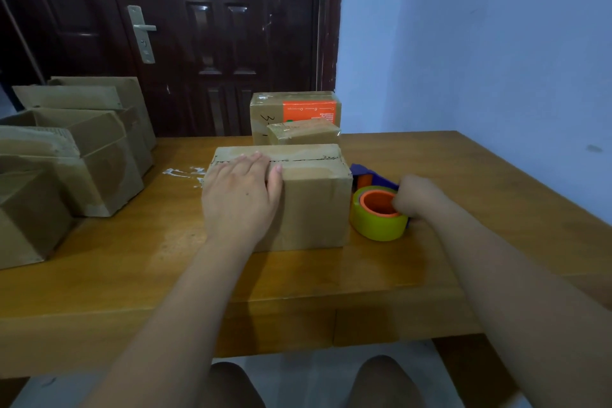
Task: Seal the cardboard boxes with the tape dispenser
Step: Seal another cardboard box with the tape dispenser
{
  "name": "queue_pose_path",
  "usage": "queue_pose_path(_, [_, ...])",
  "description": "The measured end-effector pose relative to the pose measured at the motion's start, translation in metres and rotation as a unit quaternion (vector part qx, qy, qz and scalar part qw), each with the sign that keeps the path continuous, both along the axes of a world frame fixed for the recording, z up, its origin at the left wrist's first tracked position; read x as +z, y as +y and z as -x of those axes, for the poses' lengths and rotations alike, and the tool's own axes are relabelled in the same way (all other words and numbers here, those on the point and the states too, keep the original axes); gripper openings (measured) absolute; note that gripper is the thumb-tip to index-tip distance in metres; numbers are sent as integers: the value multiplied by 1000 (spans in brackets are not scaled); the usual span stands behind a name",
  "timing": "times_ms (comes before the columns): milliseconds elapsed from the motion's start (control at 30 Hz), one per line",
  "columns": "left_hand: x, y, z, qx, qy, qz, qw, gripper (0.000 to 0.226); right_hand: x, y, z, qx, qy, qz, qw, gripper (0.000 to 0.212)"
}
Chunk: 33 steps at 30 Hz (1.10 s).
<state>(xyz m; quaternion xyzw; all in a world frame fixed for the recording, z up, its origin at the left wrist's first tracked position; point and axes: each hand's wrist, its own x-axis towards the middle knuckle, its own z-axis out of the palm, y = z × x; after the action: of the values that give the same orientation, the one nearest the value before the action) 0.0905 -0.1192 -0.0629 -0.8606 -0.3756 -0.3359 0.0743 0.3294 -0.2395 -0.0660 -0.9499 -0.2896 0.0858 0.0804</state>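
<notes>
We log in our right hand [417,197] grip: tape dispenser [367,173] blue, core [377,205] orange, tape roll [377,227] yellow-green | left of grip: cardboard box [311,209] plain brown, dashed line [298,160] black | beyond: parcel [265,106] brown, label [309,111] orange | under grip: table [463,175] honey-brown | far behind: door [215,43] dark brown, wall [480,43] pale blue

- Left hand [240,195] lies flat on the cardboard box [311,205] mid-table [132,275].
- Right hand [419,197] grips the tape dispenser [377,212], touching the box's right side.
</notes>
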Motion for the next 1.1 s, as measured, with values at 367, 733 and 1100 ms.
queue_pose_path(367, [1, -1, -1, 4, -19, -6, 1000, 43, -11, -5, -2, -145, 579, -471, 650, 30])
queue_pose_path(733, [1, -1, -2, 2, -35, -3, 999, 36, 46, -1, 31, 6, 563, -572, 596, 33])
queue_pose_path(1100, [17, 5, 1, 4, -23, 32, 999, 35, 90, 42, 60, 135, 343, -590, 718, 28])
